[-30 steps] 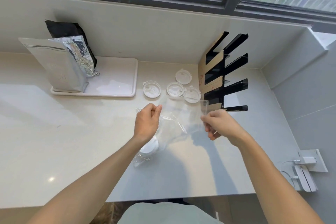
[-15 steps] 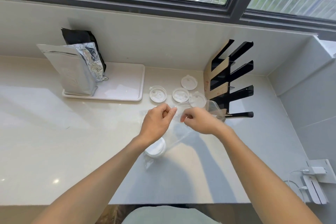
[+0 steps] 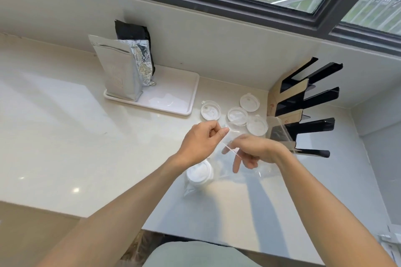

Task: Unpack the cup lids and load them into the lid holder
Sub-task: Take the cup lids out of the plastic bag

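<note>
A clear plastic bag point(image 3: 263, 171) lies on the counter with a stack of white cup lids point(image 3: 198, 176) at its closed near-left end. My left hand point(image 3: 200, 142) pinches the bag's open edge. My right hand point(image 3: 252, 151) reaches into the bag's mouth, fingers pointing down, touching the plastic. Several loose clear lids point(image 3: 237, 115) lie flat on the counter behind my hands. The black lid holder point(image 3: 308, 102) with slanted slots stands at the right, against the wall, with no lids in it.
A white tray point(image 3: 173, 98) at the back left carries a silver foil pouch point(image 3: 118, 70) and a black bag point(image 3: 134, 34). A wall rises just right of the holder. A charger and cable point(image 3: 388, 243) lie at the near-right corner. The counter's front edge runs under my forearms.
My right hand moved left from the bag's far edge toward my left hand and now dips into the bag's mouth. My left hand kept its pinch. The camera moved closer.
</note>
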